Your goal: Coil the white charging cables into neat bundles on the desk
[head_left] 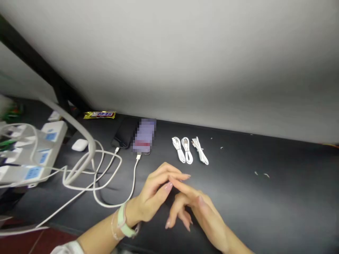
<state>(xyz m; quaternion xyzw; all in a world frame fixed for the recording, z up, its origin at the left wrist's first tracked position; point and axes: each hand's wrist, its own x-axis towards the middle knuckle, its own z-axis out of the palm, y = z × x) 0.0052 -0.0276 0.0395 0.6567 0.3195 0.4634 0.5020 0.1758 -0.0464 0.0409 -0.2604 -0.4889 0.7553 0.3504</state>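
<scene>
Over the black desktop, my two hands meet with nothing visible held in either. My left hand (156,192) has its fingers stretched forward and its thumb apart from them; a pale green watch band circles its wrist. The index finger of my right hand (197,208) points out and its tip meets the left hand between thumb and fingers. Its other fingers are loosely bent and spread. Just beyond the hands lie three bundled white cables: a left cable (178,150), a middle cable (187,151) and a right cable (200,151), the last one set slightly apart.
A phone with a lit, blurred screen (144,135) and a dark phone (123,135) are plugged into white cords. Left stand a white power strip (57,141), a white earbud case (79,145) and looping cords (91,151). A yellow snack wrapper (99,115) lies by the wall. White scraps (266,175) dot the desk.
</scene>
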